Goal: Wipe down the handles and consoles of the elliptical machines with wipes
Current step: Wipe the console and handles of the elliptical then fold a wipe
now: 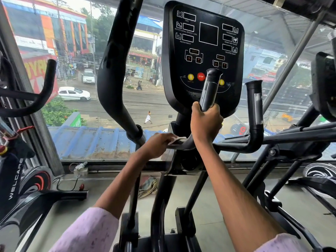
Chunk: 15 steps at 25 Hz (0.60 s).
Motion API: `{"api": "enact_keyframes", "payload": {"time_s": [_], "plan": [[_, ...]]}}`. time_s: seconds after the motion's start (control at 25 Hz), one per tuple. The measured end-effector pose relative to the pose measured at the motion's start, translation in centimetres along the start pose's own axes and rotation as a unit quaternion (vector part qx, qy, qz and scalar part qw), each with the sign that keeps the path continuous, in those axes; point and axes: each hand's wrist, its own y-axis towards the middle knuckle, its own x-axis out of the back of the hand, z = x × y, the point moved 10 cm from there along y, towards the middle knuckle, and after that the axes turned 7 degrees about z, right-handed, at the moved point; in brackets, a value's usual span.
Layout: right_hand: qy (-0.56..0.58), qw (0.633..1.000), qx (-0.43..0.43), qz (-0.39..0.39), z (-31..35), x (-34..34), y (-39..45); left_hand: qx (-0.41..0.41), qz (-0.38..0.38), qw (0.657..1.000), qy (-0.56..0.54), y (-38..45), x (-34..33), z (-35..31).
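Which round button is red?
The STOP button on the console. It is red with white letters; the round buttons on either side of it are yellow.

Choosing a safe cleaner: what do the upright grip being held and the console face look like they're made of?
The black upright handle grip looks like glossy hard plastic or rubber with a shiny metal-looking strip. The black console face seems smooth semi-gloss plastic with printed white labels, faintly reflective.
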Motion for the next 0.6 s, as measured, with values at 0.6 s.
{"api": "enact_keyframes", "payload": {"time_s": [0.6], "plan": [[0.011,1.0,0.019,0.0,-0.3,-0.4,0.3,-0.014,-0.31,0.951,-0.004,-6.7,-4.9,-3.7]]}}
